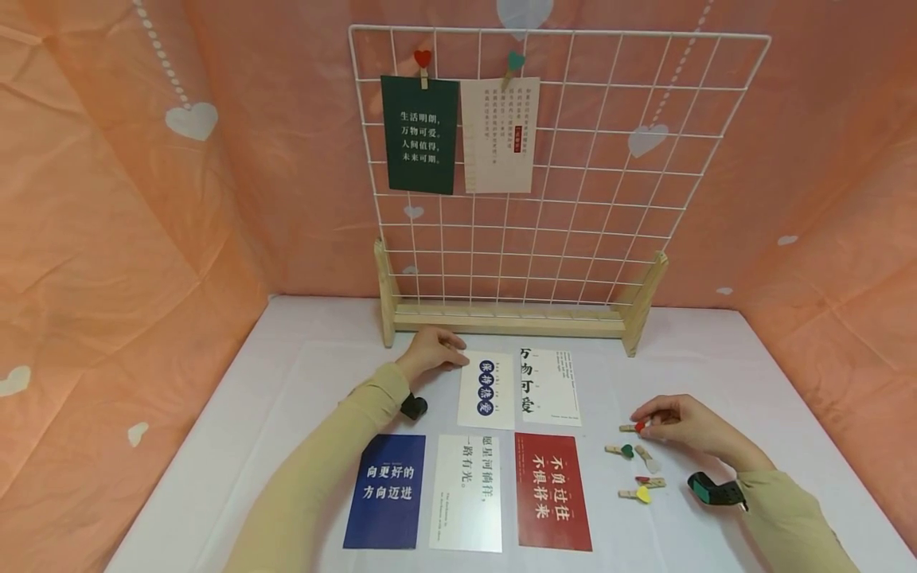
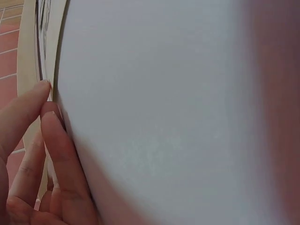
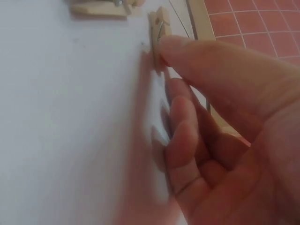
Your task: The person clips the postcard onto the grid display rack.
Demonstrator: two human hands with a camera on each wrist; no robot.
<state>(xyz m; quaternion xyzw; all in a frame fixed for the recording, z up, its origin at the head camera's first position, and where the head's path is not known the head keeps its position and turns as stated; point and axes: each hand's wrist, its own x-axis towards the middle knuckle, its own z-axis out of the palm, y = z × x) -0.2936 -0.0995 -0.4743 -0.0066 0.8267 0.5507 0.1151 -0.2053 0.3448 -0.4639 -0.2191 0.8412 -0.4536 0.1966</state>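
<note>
Card (image 1: 486, 390), white with blue discs, lies just below centre of the head frame; judged light, flexible, easily creased, best taken by an edge. Left hand (image 1: 433, 354) pinches its upper left corner. Right hand (image 1: 677, 422), lower right, pinches a wooden peg (image 1: 627, 428) by its heart end; judged light, stiff, easy to grip. Right wrist view shows its metal spring (image 3: 161, 31), indistinct in the head view.

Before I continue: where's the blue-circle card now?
In the head view, the blue-circle card is below centre, its upper-left corner at the left hand, with the black-lettered white card to its right.
</note>
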